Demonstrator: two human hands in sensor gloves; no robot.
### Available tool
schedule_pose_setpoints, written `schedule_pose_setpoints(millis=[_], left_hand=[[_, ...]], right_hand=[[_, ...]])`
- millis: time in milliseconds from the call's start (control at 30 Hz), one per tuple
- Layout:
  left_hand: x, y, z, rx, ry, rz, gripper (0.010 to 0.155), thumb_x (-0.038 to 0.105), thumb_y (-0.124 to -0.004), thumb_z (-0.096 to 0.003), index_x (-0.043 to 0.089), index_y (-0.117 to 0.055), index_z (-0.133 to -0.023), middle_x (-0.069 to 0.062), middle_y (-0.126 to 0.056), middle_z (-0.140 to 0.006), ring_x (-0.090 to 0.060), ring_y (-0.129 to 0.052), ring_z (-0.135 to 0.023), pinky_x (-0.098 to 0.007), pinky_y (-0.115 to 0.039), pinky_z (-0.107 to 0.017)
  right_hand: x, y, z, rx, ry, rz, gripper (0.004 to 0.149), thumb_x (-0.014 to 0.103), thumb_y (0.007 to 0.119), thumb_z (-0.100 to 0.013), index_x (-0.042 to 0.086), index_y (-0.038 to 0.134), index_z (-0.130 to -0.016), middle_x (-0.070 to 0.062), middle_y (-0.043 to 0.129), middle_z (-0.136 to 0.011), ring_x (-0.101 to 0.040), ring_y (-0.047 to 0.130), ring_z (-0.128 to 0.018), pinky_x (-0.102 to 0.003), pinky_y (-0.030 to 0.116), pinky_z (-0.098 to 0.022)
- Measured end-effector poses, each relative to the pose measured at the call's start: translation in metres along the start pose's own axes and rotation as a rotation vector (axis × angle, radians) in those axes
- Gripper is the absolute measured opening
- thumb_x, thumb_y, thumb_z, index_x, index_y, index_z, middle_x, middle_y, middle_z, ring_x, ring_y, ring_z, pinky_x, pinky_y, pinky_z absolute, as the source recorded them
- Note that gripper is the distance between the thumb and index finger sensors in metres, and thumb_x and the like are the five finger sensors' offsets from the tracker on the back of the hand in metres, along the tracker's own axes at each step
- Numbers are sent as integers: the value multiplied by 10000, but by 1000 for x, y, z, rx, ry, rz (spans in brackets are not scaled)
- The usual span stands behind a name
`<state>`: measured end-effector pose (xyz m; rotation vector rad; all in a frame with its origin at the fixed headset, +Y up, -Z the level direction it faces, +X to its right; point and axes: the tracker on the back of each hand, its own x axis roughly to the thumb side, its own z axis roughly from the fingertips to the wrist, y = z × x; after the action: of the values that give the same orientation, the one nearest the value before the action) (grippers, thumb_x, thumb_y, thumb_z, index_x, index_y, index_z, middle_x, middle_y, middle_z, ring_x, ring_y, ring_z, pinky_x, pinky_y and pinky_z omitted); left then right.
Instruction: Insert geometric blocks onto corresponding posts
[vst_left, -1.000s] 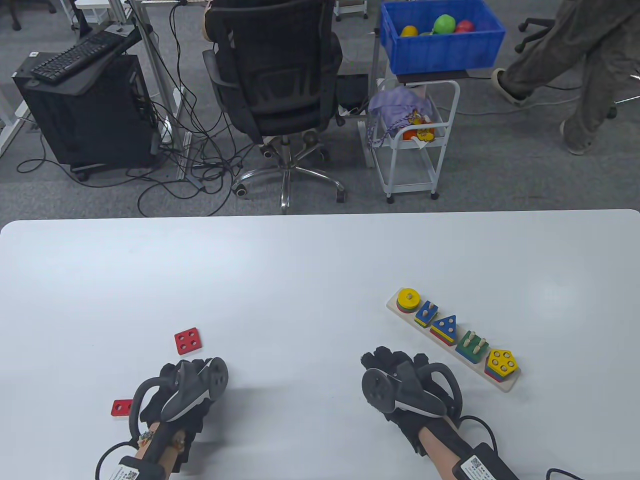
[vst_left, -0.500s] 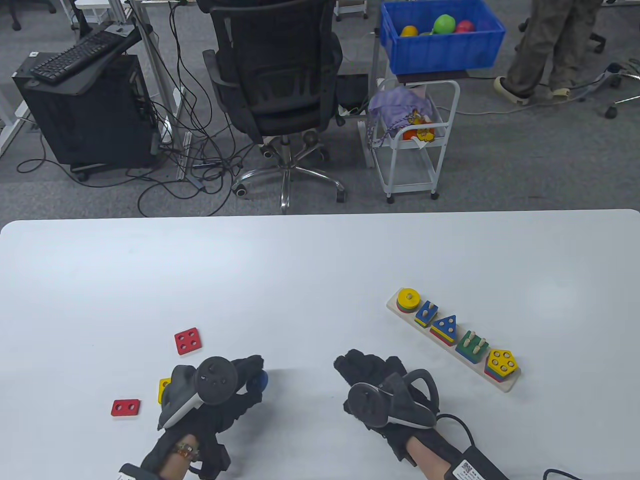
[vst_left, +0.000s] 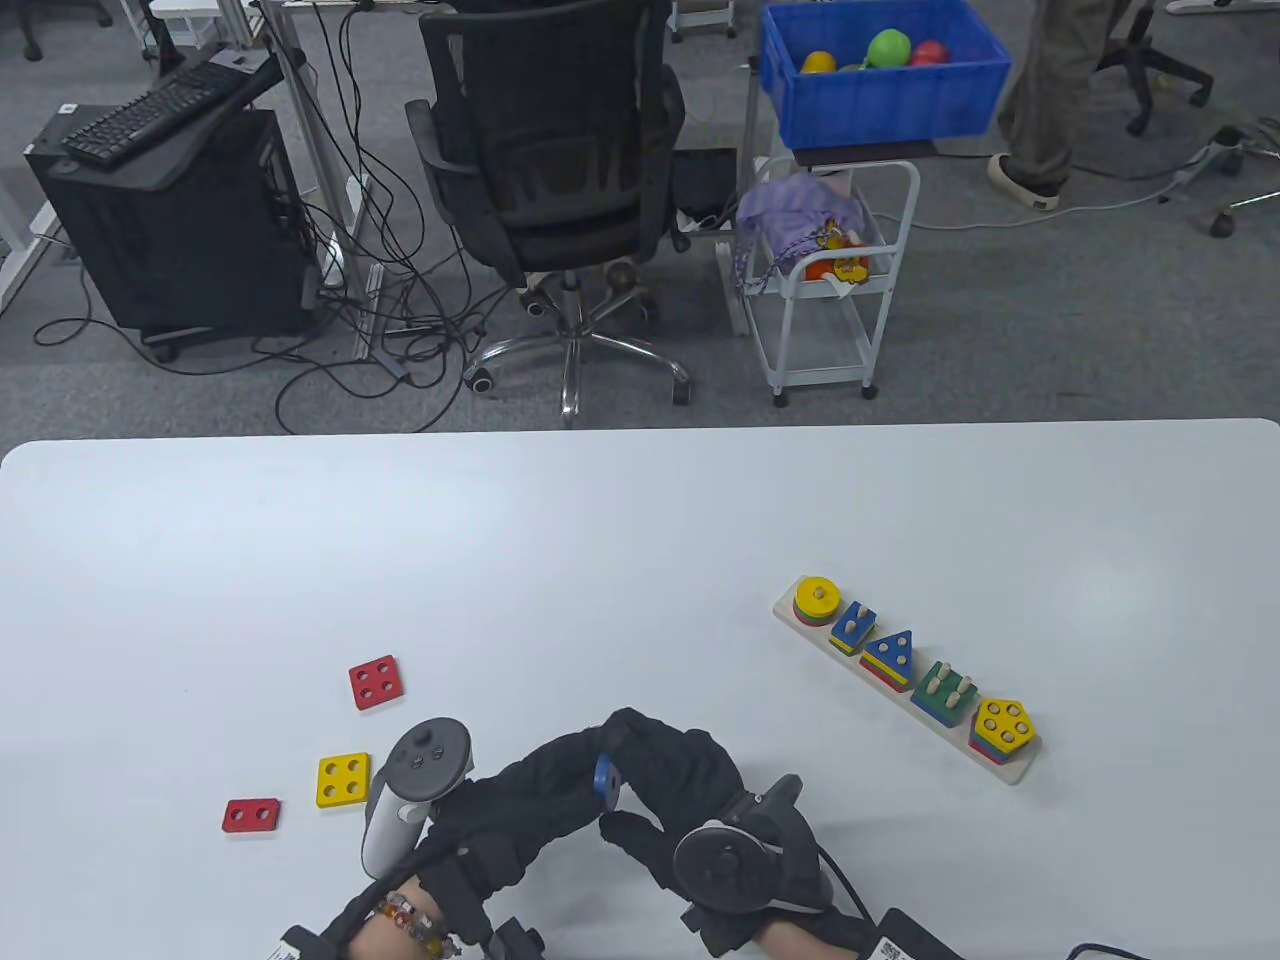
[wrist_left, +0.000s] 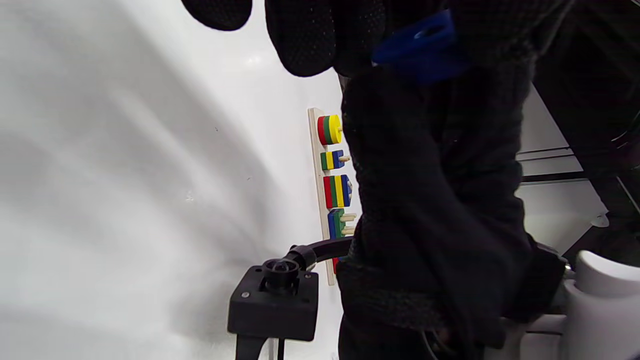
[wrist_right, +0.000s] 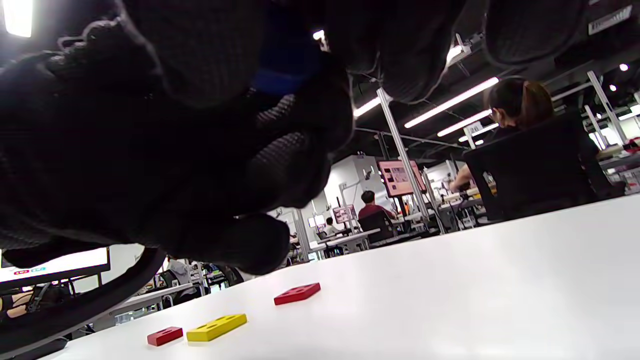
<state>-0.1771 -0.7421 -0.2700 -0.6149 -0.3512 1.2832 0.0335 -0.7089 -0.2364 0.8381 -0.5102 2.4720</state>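
A blue round block (vst_left: 604, 778) hangs above the table's front middle, where my two hands meet. My left hand (vst_left: 545, 790) reaches in from the left and my right hand (vst_left: 665, 775) curls over from the right; fingers of both grip the block. The blue block (wrist_left: 420, 42) shows between gloved fingers in the left wrist view, and again, the blue block (wrist_right: 285, 67), in the right wrist view. The wooden post board (vst_left: 1012, 771) lies at the right with coloured stacks. A red four-hole square (vst_left: 376, 683), a yellow four-hole square (vst_left: 343, 781) and a red two-hole block (vst_left: 251, 815) lie loose at the left.
The post board (wrist_left: 313, 165) appears side-on in the left wrist view. In the right wrist view the red square (wrist_right: 297, 293), yellow square (wrist_right: 216, 327) and small red block (wrist_right: 165, 336) lie flat. Beyond the table's far edge stand a chair (vst_left: 550, 160) and a cart (vst_left: 830, 290).
My left hand carried the blue block rightward from beside the loose pieces, uncovering the yellow square. My right hand moved left and closed its fingers around the same block.
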Motion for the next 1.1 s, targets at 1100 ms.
schedule_pose_setpoints(millis=[1100], left_hand=[[3, 106, 61, 589, 344, -1214, 687, 584, -680, -496, 386, -451, -1113, 55, -451, -1252, -279, -475, -1186, -631, -376, -830]], right_hand=[[-160, -66, -82, 268, 610, 520, 688, 399, 932, -360, 202, 652, -958, -110, 778, -952, -392, 808, -840, -678, 652, -592]])
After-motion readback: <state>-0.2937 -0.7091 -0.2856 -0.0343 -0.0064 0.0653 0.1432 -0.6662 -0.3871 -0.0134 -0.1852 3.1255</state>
